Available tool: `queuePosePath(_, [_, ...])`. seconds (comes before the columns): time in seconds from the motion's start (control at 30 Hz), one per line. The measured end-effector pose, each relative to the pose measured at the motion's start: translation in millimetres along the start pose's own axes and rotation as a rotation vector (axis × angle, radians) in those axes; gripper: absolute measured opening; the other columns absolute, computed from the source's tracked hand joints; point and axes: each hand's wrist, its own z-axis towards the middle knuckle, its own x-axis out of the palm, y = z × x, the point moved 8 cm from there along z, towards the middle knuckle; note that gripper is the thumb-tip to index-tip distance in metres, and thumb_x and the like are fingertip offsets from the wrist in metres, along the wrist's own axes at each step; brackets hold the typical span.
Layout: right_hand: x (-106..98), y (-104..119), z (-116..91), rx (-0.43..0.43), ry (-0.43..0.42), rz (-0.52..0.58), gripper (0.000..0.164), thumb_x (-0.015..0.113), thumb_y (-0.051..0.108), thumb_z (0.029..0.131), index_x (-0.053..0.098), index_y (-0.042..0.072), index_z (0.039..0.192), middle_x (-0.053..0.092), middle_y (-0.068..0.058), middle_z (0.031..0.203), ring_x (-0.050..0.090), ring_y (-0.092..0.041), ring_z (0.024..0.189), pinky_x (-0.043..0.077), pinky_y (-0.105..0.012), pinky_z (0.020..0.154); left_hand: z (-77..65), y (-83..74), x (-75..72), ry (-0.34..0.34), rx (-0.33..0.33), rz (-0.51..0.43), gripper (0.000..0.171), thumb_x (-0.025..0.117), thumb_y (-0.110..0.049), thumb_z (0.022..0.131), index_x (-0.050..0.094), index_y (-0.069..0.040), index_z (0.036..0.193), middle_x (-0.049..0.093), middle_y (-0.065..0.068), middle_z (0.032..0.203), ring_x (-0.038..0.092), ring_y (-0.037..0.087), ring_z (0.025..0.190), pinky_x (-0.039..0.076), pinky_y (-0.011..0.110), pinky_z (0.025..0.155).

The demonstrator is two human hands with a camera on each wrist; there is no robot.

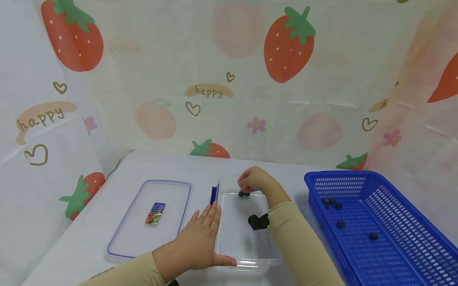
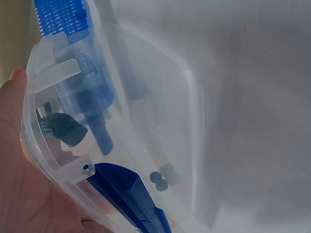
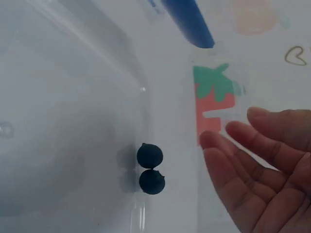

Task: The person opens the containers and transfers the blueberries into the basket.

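Note:
A clear plastic box (image 1: 236, 238) stands in the middle of the table, with a blue latch (image 1: 214, 194) raised on its left side. My left hand (image 1: 195, 242) rests along the left rim, fingers straight and thumb out at the front corner. Two small dark round fruits, like blueberries (image 3: 150, 169), lie side by side against the far inner wall. Above that far end is my right hand (image 1: 255, 179). Its fingers (image 3: 218, 167) are loosely bent, and nothing shows between them in the right wrist view. The berries are apart from the fingertips there.
To the left lies a clear lid (image 1: 132, 238) with a purple-blue edge and a colourful label (image 1: 155, 213). A blue perforated basket (image 1: 358, 210) stands at the right, holding several more dark berries (image 1: 332, 201). Strawberry-printed cloth (image 1: 250, 99) hangs behind the table.

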Motion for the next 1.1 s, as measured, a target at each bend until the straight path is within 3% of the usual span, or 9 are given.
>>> queuePosePath(0.2, [4.1, -9.0, 2.9, 0.055, 0.019, -0.065, 0.014, 0.063, 0.004, 0.084, 0.065, -0.003, 0.096, 0.064, -0.013, 0.092, 0.063, -0.021, 0.077, 0.053, -0.030, 0.073, 0.2, 0.5, 0.9, 0.001, -0.002, 0.012, 0.124, 0.037, -0.088, 0.061, 0.013, 0.000, 0.145, 0.008, 0.017, 0.151, 0.009, 0.031, 0.139, 0.014, 0.053, 0.108])
queuePosePath(0.63, [18.9, -13.9, 10.5, 0.072, 0.045, -0.217, 0.018, 0.063, 0.003, 0.084, 0.063, -0.002, 0.101, 0.064, -0.014, 0.092, 0.063, -0.021, 0.077, 0.053, -0.030, 0.071, -0.5, 0.0, 0.7, -0.007, 0.008, 0.001, 0.125, 0.035, -0.089, 0.061, 0.013, 0.001, 0.145, 0.008, 0.018, 0.151, 0.009, 0.031, 0.139, 0.014, 0.053, 0.108])
queuePosePath(0.9, [41.6, -12.3, 16.3, 0.013, 0.158, -0.285, 0.029, 0.064, 0.001, 0.081, 0.063, 0.000, 0.110, 0.063, -0.007, 0.090, 0.061, -0.016, 0.074, 0.052, -0.026, 0.068, -0.8, 0.1, 1.3, -0.013, 0.009, 0.013, 0.125, 0.034, -0.089, 0.061, 0.013, 0.001, 0.145, 0.008, 0.018, 0.151, 0.008, 0.031, 0.139, 0.015, 0.052, 0.108])
queuePosePath(1.1, [56.3, -8.4, 14.3, -0.041, 0.252, -0.312, 0.033, 0.064, 0.001, 0.081, 0.062, 0.003, 0.113, 0.061, -0.007, 0.099, 0.058, -0.016, 0.084, 0.051, -0.029, 0.079, -1.2, -0.5, 0.5, -0.015, 0.012, 0.009, 0.124, 0.035, -0.089, 0.062, 0.013, 0.001, 0.145, 0.008, 0.018, 0.151, 0.009, 0.032, 0.139, 0.015, 0.052, 0.108])
